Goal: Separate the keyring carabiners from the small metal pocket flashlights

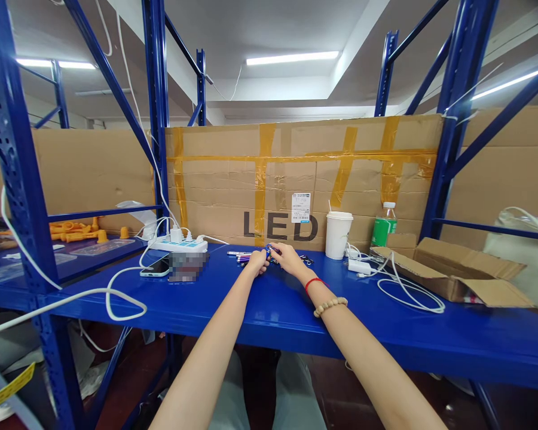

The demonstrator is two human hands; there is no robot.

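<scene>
My left hand (257, 263) is closed around a small blue piece (268, 251), with its fingers curled over the blue tabletop. From the right, my right hand (287, 258) meets it, fingers pinched at the same blue piece. The piece is mostly covered by the fingers, so its exact kind is hidden. Just left of and behind my left hand lie several slim pens (242, 257), silver and dark purple. Some small dark parts (305, 260) lie on the table behind and right of my right hand, partly hidden by it.
To the left are a power strip (179, 243) and a phone (156, 267) with a white cable. On the right stand a white paper cup (338, 235), a green-labelled bottle (384, 227), a coiled cable (412, 301) and an opened cardboard box (452, 272). A cardboard wall (215, 191) closes the back.
</scene>
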